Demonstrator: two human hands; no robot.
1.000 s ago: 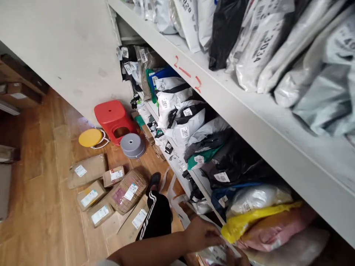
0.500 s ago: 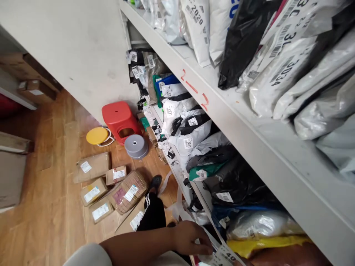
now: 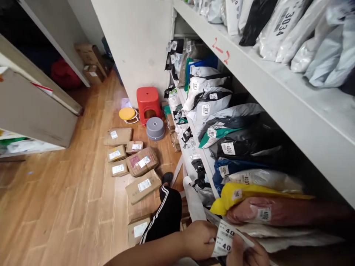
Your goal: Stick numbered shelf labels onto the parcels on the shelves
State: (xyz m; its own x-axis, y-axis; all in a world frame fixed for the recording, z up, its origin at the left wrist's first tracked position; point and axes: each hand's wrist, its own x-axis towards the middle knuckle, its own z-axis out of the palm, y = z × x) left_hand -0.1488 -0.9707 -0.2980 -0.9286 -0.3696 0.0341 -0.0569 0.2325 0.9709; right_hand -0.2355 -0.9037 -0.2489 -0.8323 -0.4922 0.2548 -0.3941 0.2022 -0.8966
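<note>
My left hand (image 3: 201, 239) and my right hand (image 3: 249, 254) both pinch a white strip of number labels (image 3: 226, 238) at the bottom of the view, printed with "40". The strip hangs just in front of the lower shelf (image 3: 206, 173), beside a pink parcel bag (image 3: 277, 211) and a yellow parcel bag (image 3: 235, 193). Both hands have their fingers closed on the paper. My leg in black trousers with white stripes (image 3: 165, 218) is below.
Shelves on the right hold several labelled parcel bags. Cardboard parcels (image 3: 133, 162) lie on the wooden floor, with a red stool (image 3: 148, 103), a grey stool (image 3: 155, 128) and a yellow stool (image 3: 127, 113) beyond. Another shelf unit (image 3: 36, 107) stands at the left.
The view has swung left and pulled back, showing more floor. My right hand has come into sight and the label strip is now held up between both hands.
</note>
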